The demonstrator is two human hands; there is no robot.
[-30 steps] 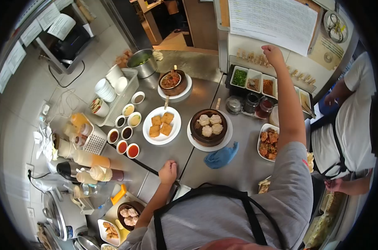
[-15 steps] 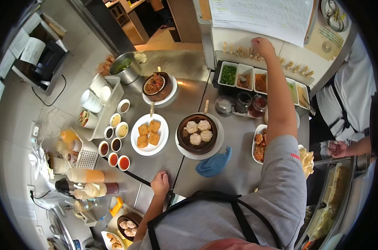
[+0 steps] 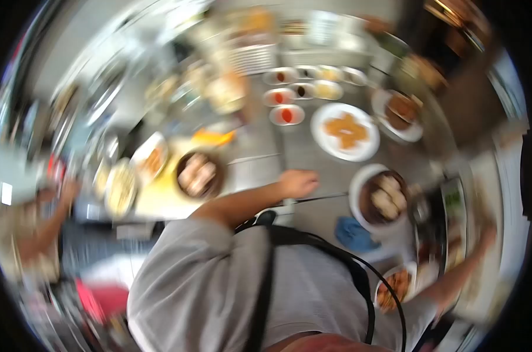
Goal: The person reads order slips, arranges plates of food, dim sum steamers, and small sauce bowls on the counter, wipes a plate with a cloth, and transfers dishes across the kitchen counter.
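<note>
My left hand [image 3: 299,183] is closed over the steel counter, between a steamer of dumplings [image 3: 198,174] and a white plate of fried golden squares [image 3: 346,132]. What it holds, if anything, is hidden. At the far right, my right hand [image 3: 487,236] reaches to the wall ledge by the topping containers [image 3: 454,205]. Motion smears its fingers. Between my arms, a dark steamer with pale dumplings [image 3: 389,199] sits on a white plate [image 3: 360,190], and a blue cloth [image 3: 356,234] lies beside it. A dish of browned food pieces [image 3: 394,288] is close to my right forearm.
Small sauce cups [image 3: 286,115] stand in rows at the back. Behind them is a white basket [image 3: 253,59]. A bowl of brown food [image 3: 402,110] sits on a plate at the back right. At far left, another person's arm [image 3: 43,226] shows.
My view has swung left and blurred, bringing the left counter and another person into sight. My right hand stays near the wall ledge; my left hand stays closed over the counter.
</note>
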